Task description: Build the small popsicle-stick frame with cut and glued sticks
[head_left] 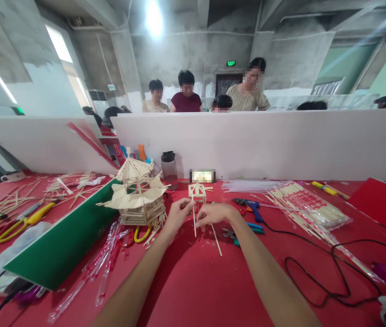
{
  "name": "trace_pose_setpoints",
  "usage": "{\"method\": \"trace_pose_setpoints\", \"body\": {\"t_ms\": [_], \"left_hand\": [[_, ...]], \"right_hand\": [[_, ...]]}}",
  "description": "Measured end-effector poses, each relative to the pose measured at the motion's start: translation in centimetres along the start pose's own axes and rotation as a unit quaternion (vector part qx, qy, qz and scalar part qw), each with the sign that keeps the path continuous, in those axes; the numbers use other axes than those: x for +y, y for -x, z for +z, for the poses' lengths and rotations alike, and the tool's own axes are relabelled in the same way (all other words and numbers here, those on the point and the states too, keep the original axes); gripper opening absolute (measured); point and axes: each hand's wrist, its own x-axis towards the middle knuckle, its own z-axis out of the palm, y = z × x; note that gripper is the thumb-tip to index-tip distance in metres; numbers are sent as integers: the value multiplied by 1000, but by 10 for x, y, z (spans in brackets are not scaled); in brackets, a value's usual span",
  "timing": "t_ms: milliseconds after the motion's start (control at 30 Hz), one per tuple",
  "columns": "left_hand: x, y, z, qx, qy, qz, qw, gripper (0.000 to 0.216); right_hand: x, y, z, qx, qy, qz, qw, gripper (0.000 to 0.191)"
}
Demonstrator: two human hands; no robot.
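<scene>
My left hand (180, 212) pinches the upper part of a thin wooden stick (194, 230), which points down toward me. Curled over from the other side, my right hand (215, 214) has its fingertips closed against the same stick. A second wooden stick (217, 243) slants out below my right hand; whether that hand holds it or it lies on the table, I cannot tell. Just beyond my hands stands a small open frame (197, 192) made of sticks. Left of my left hand is a larger pavilion model (141, 193) of sticks, with tiered roofs.
Pliers (228, 233) and a blue glue gun (252, 206) lie right of my hands on the red table (193, 290). Farther right are bundled sticks (310, 206) and a black cable (301, 272). At left lie a green board (63, 240) and yellow-handled scissors (26, 222). People stand behind a white partition (264, 145).
</scene>
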Motion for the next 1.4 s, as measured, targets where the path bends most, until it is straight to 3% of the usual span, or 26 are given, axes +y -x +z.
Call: {"method": "trace_pose_setpoints", "body": {"t_ms": [600, 933, 1400], "left_hand": [[-16, -12, 3, 2, -61, 62, 996, 26], [-22, -14, 1, 6, -68, 60, 996, 23], [-20, -7, 1, 5, -97, 59, 994, 28]], "right_hand": [[11, -20, 14, 21, -42, 6, 999, 28], [11, -22, 15, 30, -26, 36, 999, 25], [18, -27, 19, 18, -62, 10, 998, 25]]}}
